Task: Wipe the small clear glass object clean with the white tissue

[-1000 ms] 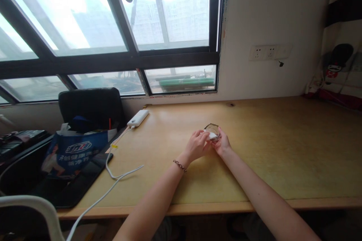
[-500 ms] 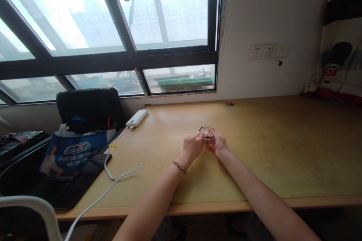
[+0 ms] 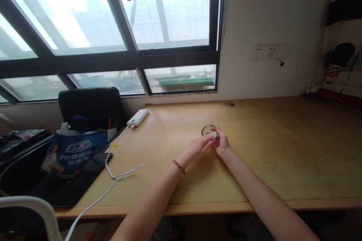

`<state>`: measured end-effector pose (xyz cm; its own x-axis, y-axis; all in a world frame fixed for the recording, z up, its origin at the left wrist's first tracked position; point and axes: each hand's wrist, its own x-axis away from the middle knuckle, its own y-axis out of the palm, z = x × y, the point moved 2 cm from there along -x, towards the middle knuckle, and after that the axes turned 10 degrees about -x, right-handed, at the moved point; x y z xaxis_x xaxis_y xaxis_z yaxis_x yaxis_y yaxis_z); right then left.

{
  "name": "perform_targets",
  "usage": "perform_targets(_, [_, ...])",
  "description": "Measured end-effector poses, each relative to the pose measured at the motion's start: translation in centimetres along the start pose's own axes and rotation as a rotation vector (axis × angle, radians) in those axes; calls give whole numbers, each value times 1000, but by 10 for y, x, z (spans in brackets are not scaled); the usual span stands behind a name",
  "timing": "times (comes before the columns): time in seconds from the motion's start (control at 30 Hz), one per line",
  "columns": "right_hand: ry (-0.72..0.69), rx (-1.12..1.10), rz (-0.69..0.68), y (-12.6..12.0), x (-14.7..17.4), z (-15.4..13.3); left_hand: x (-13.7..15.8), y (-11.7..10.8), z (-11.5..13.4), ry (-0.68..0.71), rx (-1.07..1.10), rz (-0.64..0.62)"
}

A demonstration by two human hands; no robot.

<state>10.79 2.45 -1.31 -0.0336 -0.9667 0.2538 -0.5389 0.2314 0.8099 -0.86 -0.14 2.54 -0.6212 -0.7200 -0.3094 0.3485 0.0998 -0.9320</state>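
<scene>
Right of one dish (image 3: 209, 125), the right hand (image 3: 223, 144) clasps it; left of it, the left hand (image 3: 199, 148) grips one cloth (image 3: 211, 134).

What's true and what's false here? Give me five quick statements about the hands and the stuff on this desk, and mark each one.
1. A bracelet is on the wrist of the left hand. True.
2. The right hand holds the clear dish. True.
3. The left hand rests flat on the desk, away from the dish. False: it holds a white wipe at the dish.
4. A white cable is attached to the power bank. True.
5. The power bank lies to the right of both hands. False: it lies to their left.
</scene>
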Motion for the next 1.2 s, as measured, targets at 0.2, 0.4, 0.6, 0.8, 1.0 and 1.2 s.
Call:
perform_targets(0.2, [24, -61, 3, 2, 0, 3, 0, 3, 6, -95, -239, 4])
perform_targets(0.4, [78, -58, 19, 6, 4, 3, -4, 5, 14, -263, -377, 44])
perform_targets(0.6, [-57, -56, 63, -2, -4, 4, -8, 8, 22, -302, -384, 14])
perform_targets(0.8, [-22, -92, 4, -7, -7, 6, -8, 4, 20, -176, -164, 31])
perform_targets(1.0, [-8, -20, -5, -3, 1, 5, -7, -3, 14, -156, 130, 9])
perform_targets(1.2, [29, -43, 15, 0, 1, 5, -6, -9, 11, -166, -165, 11])
